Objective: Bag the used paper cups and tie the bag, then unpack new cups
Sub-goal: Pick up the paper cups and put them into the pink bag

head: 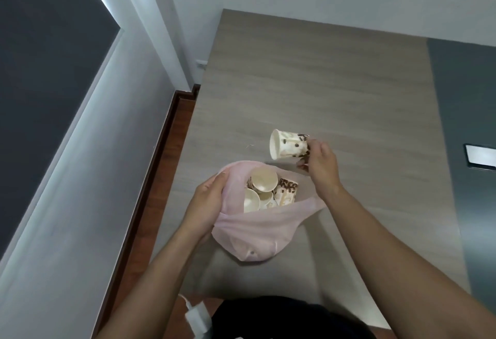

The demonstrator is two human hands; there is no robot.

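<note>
Head camera, looking down: a paper cup (288, 148) printed with coffee beans lies tipped on its side in the right hand (320, 167), fingers closed round its base, just above a pink plastic bag (252, 228). Several used cups (264, 183) already sit inside. Left hand (208, 204) grips the bag's rim, holding it open on the grey wooden table (322, 83); a phone (480, 156) lies at the table's right edge.

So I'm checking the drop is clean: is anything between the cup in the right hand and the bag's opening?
Nothing visible: the cup in the right hand hangs above the pink bag, held open by the left hand.
</note>
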